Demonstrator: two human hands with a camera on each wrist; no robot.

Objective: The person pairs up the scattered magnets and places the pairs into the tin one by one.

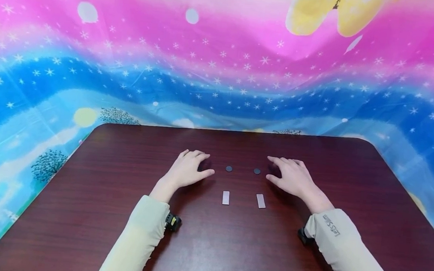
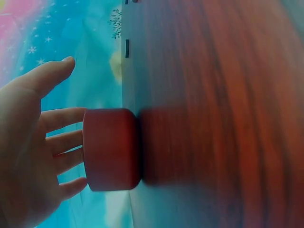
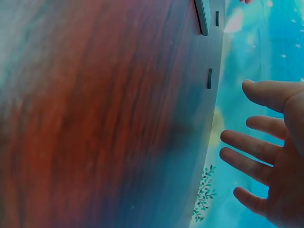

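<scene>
Plainly, the likeliest trouble is a stray nudge: the left disc (image 1: 229, 169) lies flat on the table (image 1: 207, 246), and the thumb of the left hand (image 1: 185, 167) points toward it from just beside, on its left. A careless inward sweep could send it sliding toward the right disc (image 1: 257, 171), which lies level with it, to its right. Both discs look thin, so fingertips might skid over the rims instead of getting beneath them. The left pale strip (image 1: 225, 198), on the person's side of the left disc, and the right pale strip (image 1: 260, 201), slightly askew and farther right of that disc, could be brushed by a dropping wrist. A dark red rounded object (image 2: 112, 149), seen only in the left wrist view, hides some fingertips; I cannot tell whether they touch it, but a hasty move could knock it.

As for pose, both arms reach in from the person's side of the left disc, angled inward. The right hand (image 1: 292, 175) is well to that disc's right, thumb and fingers apart. Either grip is loosely spread, with nothing visibly held.
</scene>
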